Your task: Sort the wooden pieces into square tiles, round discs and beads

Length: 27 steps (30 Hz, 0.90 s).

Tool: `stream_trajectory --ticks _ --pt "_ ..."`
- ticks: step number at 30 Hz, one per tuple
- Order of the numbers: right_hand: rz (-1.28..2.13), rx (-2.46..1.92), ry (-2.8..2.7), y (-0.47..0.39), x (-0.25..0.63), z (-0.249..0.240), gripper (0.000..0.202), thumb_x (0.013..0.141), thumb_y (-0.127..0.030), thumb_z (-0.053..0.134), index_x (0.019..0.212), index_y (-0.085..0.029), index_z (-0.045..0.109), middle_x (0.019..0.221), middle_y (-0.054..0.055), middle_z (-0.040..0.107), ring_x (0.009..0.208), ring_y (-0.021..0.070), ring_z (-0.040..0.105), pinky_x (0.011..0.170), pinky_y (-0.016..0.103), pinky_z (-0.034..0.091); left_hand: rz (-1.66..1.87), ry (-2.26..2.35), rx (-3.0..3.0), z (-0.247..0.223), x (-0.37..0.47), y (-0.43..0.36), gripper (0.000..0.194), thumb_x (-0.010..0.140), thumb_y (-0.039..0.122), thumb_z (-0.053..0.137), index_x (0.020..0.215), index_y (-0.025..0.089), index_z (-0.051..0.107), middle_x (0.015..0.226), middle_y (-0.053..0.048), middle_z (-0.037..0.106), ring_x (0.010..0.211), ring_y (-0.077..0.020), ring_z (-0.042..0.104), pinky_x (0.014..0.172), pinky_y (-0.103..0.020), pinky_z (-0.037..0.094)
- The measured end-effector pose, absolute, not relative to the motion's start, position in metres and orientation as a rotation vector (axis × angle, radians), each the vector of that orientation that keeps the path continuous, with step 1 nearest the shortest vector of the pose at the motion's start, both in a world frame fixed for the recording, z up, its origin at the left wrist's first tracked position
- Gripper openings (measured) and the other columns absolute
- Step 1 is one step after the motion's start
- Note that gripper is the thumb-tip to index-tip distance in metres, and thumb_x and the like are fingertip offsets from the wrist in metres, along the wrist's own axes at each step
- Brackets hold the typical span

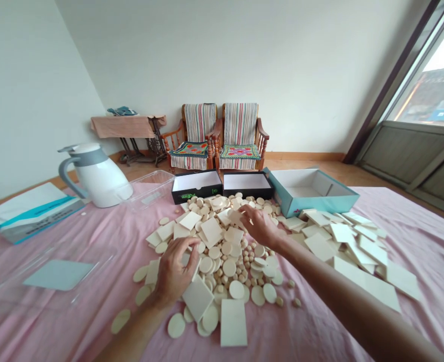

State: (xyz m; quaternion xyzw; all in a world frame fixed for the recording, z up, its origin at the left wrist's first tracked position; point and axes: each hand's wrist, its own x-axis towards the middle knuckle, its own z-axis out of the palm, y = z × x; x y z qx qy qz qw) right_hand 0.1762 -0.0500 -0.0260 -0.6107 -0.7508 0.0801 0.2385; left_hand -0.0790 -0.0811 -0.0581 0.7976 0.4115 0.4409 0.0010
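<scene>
A loose heap of pale wooden pieces, with discs, square tiles and small balls, spreads over the middle of the table. My left hand is curved over the heap's left side, thumb and index finger apart, with pale pieces just below them. Deeper in the heap, my right hand has its fingers drawn together at a pale flat piece. The fingers partly cover that piece, so its shape and whether it is lifted are unclear. One square tile lies at the near edge.
Behind the heap stand two black boxes and a teal box. More square and rectangular tiles lie to the right. At left are a white jug, a packet and clear plastic trays on the pink cloth.
</scene>
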Motion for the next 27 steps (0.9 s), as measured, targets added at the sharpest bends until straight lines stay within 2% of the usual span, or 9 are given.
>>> stream_trajectory --ticks 4,9,14,16,19,21,24,27 --pt "0.388 -1.606 -1.830 -0.044 0.180 -0.031 0.015 0.082 -0.022 0.050 0.091 -0.019 0.062 0.090 0.004 0.070 0.084 0.0162 0.063 0.072 0.025 0.045 1.386 1.304 2.501 -0.058 -0.080 -0.080 0.015 0.089 0.021 0.047 0.095 0.019 0.061 0.088 -0.005 0.068 0.085 -0.0181 0.064 0.079 -0.031 0.051" --pt "0.321 -1.614 -1.654 -0.066 0.211 -0.021 0.013 0.077 -0.027 0.052 0.081 -0.020 0.063 0.080 0.002 0.069 0.074 0.0159 0.062 0.068 0.027 0.046 1.371 1.345 2.494 -0.061 -0.083 -0.076 0.016 0.090 0.023 0.048 0.096 0.019 0.062 0.089 -0.005 0.069 0.086 -0.0182 0.065 0.080 -0.030 0.051" --pt "0.199 -1.797 -1.403 -0.104 0.289 -0.014 0.030 0.077 -0.034 0.050 0.100 -0.020 0.062 0.072 0.002 0.068 0.061 0.0161 0.060 0.060 0.028 0.044 1.360 1.345 2.507 -0.065 -0.082 -0.074 0.014 0.089 0.023 0.050 0.096 0.019 0.062 0.089 -0.004 0.069 0.085 -0.0178 0.065 0.079 -0.029 0.051" --pt "0.074 -1.914 -1.270 -0.115 0.329 -0.018 0.034 0.077 -0.037 0.050 0.103 -0.020 0.062 0.076 0.005 0.069 0.066 0.0185 0.062 0.060 0.029 0.044 1.368 1.341 2.513 -0.065 -0.081 -0.074 0.015 0.089 0.024 0.049 0.095 0.019 0.062 0.089 -0.004 0.069 0.085 -0.0178 0.065 0.079 -0.029 0.051" --pt "-0.002 -2.102 -1.081 -0.125 0.383 -0.027 0.030 0.077 -0.035 0.049 0.095 -0.018 0.065 0.079 0.009 0.070 0.067 0.0215 0.063 0.058 0.031 0.043 1.375 1.342 2.524 -0.064 -0.080 -0.075 0.016 0.090 0.025 0.049 0.095 0.019 0.062 0.089 -0.004 0.069 0.084 -0.0178 0.066 0.079 -0.030 0.051" --pt "-0.022 -2.179 -1.038 -0.128 0.402 -0.033 0.030 0.077 -0.033 0.049 0.096 -0.018 0.067 0.085 0.011 0.071 0.073 0.0238 0.065 0.062 0.033 0.044 1.370 1.354 2.528 -0.063 -0.080 -0.076 0.016 0.090 0.026 0.048 0.095 0.019 0.062 0.089 -0.005 0.070 0.083 -0.0179 0.066 0.079 -0.030 0.052" --pt "-0.130 -2.171 -1.142 -0.126 0.395 -0.036 0.032 0.079 -0.033 0.048 0.100 -0.018 0.067 0.096 0.013 0.070 0.086 0.0258 0.065 0.074 0.036 0.046 1.373 1.355 2.536 -0.063 -0.079 -0.076 0.017 0.090 0.027 0.049 0.095 0.019 0.063 0.089 -0.005 0.070 0.083 -0.0179 0.066 0.079 -0.030 0.052" --pt "-0.104 -2.014 -1.464 -0.118 0.353 -0.032 0.029 0.084 -0.032 0.046 0.099 -0.019 0.066 0.094 0.008 0.070 0.086 0.0216 0.064 0.078 0.033 0.045 1.380 1.344 2.537 -0.063 -0.079 -0.076 0.016 0.090 0.026 0.049 0.095 0.019 0.062 0.089 -0.005 0.069 0.083 -0.0175 0.066 0.078 -0.030 0.052"
